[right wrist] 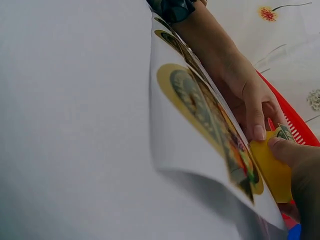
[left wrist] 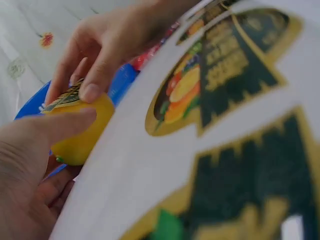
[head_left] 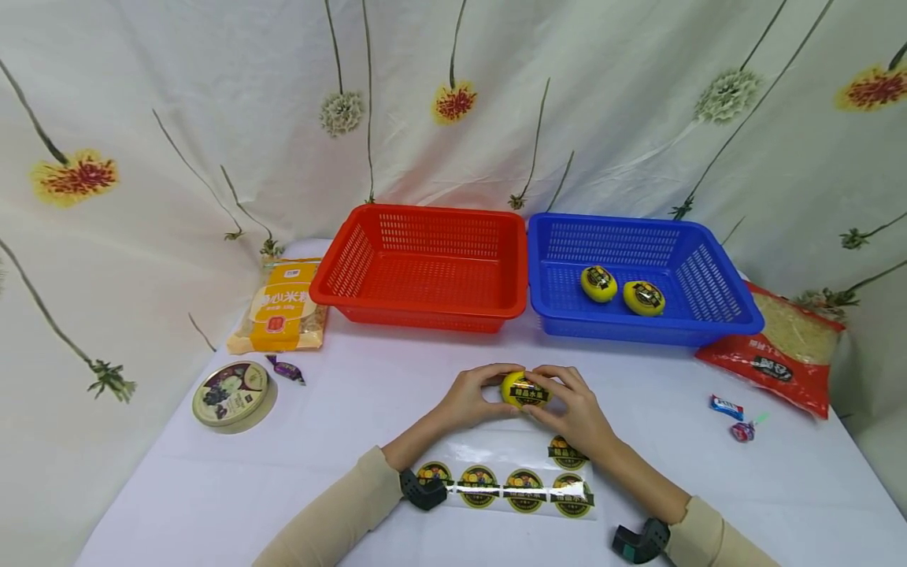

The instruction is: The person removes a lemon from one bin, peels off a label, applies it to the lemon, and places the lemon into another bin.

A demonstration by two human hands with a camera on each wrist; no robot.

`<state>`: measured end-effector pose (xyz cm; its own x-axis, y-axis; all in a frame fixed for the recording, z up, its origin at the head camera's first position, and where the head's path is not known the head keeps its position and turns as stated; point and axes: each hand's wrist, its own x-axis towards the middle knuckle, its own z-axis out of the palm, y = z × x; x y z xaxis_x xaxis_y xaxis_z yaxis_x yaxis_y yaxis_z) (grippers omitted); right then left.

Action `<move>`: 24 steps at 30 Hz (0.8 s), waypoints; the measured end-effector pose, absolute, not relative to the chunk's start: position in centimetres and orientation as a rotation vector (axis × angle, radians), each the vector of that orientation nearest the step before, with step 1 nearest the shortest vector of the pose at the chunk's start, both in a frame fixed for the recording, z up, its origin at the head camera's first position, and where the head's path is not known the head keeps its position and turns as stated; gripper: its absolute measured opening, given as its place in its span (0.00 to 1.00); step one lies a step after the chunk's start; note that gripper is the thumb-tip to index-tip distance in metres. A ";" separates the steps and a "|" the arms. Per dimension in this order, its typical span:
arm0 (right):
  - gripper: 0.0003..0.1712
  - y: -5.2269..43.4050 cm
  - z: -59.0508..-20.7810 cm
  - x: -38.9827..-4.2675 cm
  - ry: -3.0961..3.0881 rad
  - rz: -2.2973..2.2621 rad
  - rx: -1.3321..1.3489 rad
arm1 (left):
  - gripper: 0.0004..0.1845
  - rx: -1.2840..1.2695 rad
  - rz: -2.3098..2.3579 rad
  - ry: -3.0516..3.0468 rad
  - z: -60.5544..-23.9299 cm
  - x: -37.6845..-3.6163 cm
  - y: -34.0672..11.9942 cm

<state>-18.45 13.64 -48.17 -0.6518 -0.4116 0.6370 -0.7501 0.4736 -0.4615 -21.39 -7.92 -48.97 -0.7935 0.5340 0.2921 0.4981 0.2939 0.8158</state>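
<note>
sticker sheet [head_left: 506,488] under both wrists, red basket [head_left: 425,264] and blue basket [head_left: 638,276] beyond

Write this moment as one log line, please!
left hand: holds round yellow fruit | right hand: presses its sticker | blue plastic basket: two stickered fruits | red plastic basket: nothing visible inside

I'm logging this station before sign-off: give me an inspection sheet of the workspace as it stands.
Surface: white table, cloth-covered.
Job's things: yellow fruit with label, held over the sticker sheet; two labelled fruits in the blue basket; nothing seen in the red basket.
Clutter: round tin, yellow packet, red bag, wrapped sweets.
Hands: left hand and right hand both grip the fruit.
Cables: nothing seen.
Surroundings: flower-print curtain.
</note>
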 end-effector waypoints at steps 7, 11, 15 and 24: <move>0.30 13.6 -48.2 -18.4 -2.292 1.024 0.969 | 0.21 0.830 1.647 2.321 -48.7 -21.7 -8.1; 0.30 13.7 -48.2 -18.5 -2.288 1.026 0.970 | 0.21 0.812 1.657 2.292 -48.5 -21.8 -8.1; 0.30 13.9 -48.4 -18.7 -2.262 1.041 0.979 | 0.21 0.846 1.665 2.276 -48.5 -21.8 -8.1; 0.35 14.5 -47.4 -18.4 -2.404 1.500 0.976 | 0.20 0.834 1.698 2.292 -48.0 -21.6 -8.1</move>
<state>-18.45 14.48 -47.44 -0.7785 -0.4479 0.4397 -0.5919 0.2907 -0.7518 -21.58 -8.12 -48.02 -0.8293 0.5265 0.1875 0.3328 0.1957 0.9225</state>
